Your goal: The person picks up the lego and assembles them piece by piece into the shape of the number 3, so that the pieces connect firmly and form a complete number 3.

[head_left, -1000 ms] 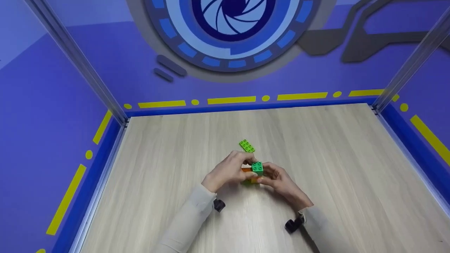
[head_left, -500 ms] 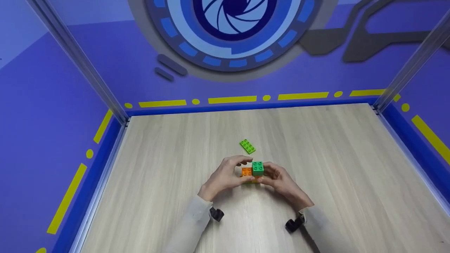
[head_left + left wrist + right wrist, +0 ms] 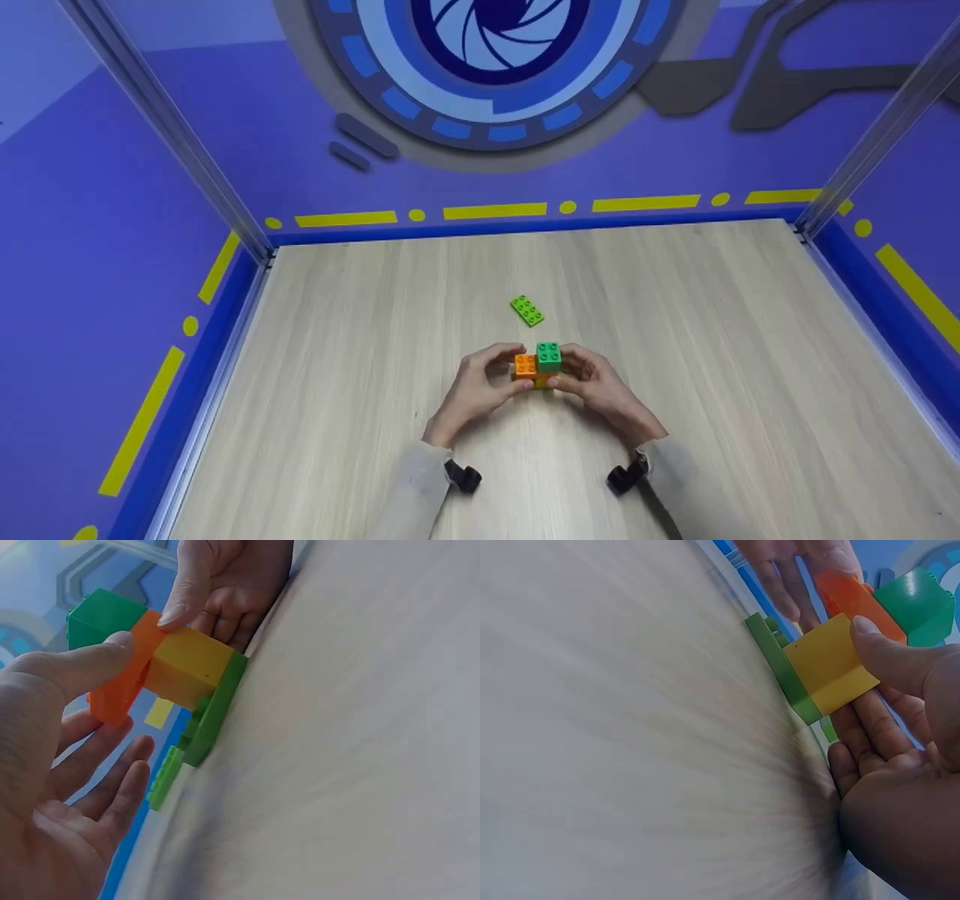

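Observation:
A small toy brick stack stands on the table between the two hands. At its base is a green plate [image 3: 217,712]; a yellow brick [image 3: 829,664] sits on one end of it. An orange brick [image 3: 525,364] lies over the yellow one and juts out to the left, above the plate's bare studs. On its right end is a green brick [image 3: 548,356]. My left hand [image 3: 476,386] pinches the jutting orange end, thumb on the near side and fingers behind. With thumb in front and fingers behind, my right hand [image 3: 600,386] grips the yellow brick.
A loose lime-green plate [image 3: 527,310] lies on the wooden table [image 3: 360,322] just beyond the stack. Blue printed walls [image 3: 187,142] with metal corner posts enclose the table at the back and both sides.
My left hand has moved off the top of the orange brick, uncovering its studs, and now holds it from the left end. The right hand has kept its grip.

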Motion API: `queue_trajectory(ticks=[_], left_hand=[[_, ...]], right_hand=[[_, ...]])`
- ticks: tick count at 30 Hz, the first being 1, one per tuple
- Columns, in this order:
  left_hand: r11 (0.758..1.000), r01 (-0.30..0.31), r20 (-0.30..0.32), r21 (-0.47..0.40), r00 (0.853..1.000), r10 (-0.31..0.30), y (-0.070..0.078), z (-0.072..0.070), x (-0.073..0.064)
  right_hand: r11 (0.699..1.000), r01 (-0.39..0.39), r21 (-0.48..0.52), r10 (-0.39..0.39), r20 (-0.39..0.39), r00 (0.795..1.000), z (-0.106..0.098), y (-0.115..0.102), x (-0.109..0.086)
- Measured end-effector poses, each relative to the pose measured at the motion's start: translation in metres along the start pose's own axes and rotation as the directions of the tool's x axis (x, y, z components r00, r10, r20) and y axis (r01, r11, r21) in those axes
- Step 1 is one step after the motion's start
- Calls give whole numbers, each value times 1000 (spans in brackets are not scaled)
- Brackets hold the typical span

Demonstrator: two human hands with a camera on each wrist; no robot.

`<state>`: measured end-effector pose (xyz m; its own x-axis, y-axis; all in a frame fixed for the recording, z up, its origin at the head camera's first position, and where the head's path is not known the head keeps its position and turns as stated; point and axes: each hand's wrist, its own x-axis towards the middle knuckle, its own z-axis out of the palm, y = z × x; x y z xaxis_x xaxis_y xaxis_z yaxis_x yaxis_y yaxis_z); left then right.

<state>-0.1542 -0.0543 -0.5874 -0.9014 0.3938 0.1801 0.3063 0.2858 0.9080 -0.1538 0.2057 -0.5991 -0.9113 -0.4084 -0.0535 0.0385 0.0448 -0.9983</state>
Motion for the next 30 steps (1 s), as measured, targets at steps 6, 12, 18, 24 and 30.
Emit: queue_trajectory(ticks=[6,12,18,24,30], left_hand=[[997,40,-25,-72,999,-42,-4,4,-2],[994,40,-37,-102,998,-44,-6,4,-2],[998,28,-28,-65,999,-29,-6,2,-3],[998,38,-13,-54,999,-39,-5,5,-3],[997,60,-9,-47,998,-61,-2,4,-3]], right_hand=[[1000,-11,14,11,4,1000,1,0,1],[1000,-21,24,20,19,1000,-1,0,3],[999,-44,13,43,78,996,-8,-3,3],[997,-83,10,81,114,990,-18,-8,2],[992,-119,-52,121,42,992,-21,-15,10]])
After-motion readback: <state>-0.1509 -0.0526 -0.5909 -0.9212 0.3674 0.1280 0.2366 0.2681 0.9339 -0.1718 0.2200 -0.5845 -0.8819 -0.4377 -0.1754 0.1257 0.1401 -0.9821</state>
